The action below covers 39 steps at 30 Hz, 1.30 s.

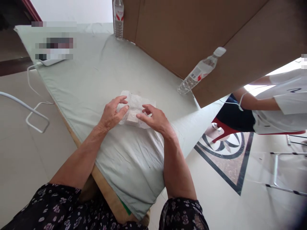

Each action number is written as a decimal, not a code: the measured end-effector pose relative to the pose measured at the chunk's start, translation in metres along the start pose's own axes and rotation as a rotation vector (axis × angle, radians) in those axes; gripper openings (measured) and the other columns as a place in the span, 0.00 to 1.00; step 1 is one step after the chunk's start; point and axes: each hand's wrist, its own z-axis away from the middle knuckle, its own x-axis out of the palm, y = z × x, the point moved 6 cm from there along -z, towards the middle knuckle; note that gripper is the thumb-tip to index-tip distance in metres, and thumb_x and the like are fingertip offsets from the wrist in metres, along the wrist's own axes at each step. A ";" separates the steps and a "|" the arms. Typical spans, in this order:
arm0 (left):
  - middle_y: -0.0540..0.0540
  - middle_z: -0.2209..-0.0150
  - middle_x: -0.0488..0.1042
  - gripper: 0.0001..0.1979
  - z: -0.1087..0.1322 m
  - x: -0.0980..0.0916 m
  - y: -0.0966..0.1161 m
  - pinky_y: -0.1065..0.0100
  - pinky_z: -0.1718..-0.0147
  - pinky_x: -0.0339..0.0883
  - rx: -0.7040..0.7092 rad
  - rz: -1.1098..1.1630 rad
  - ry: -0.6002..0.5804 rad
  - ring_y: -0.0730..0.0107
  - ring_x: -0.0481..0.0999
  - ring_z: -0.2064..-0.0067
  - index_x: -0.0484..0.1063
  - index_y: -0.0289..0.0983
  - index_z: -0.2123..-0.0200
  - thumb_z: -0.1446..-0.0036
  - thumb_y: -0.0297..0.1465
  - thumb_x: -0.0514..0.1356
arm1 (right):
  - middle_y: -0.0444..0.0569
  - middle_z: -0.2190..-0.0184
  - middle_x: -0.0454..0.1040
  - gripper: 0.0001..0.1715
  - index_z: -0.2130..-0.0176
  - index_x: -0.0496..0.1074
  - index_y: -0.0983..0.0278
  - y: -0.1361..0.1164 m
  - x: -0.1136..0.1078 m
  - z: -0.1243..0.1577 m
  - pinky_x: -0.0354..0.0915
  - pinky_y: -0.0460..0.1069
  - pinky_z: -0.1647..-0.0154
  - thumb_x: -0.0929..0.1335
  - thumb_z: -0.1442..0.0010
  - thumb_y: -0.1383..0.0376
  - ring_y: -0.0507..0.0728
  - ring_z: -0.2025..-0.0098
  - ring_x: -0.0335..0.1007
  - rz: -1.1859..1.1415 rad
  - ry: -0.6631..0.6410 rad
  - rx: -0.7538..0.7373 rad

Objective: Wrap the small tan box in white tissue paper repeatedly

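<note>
A sheet of clear bubble wrap [137, 99] lies spread on the cloth-covered table in front of me. On its near middle part rests a small pale block-like piece [132, 116], whose kind I cannot make out. My left hand [113, 112] is over the left side of the wrap, thumb and fingers apart, the thumb pointing toward the block. Over the right side is my right hand [156, 118], its fingers loosely bent and apart, with the thumb tip close to the block. Neither hand visibly grips anything. Whether the fingertips touch the wrap is unclear.
A pale green cloth [96, 73] covers the table. Two clear plastic bottles, one tilted in view [197, 72] and one farther back [118, 19], stand by a cardboard panel [172, 35]. A white tray [55, 59] is far left. Another person's arm [256, 101] shows at right.
</note>
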 end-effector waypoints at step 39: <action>0.33 0.24 0.54 0.52 0.010 0.027 -0.026 0.37 0.26 0.33 0.121 -0.563 -0.674 0.37 0.43 0.22 0.49 0.38 0.24 0.50 0.40 0.65 | 0.64 0.38 0.73 0.36 0.39 0.70 0.63 0.085 -0.071 0.107 0.62 0.74 0.36 0.73 0.44 0.53 0.73 0.37 0.68 0.338 0.540 0.229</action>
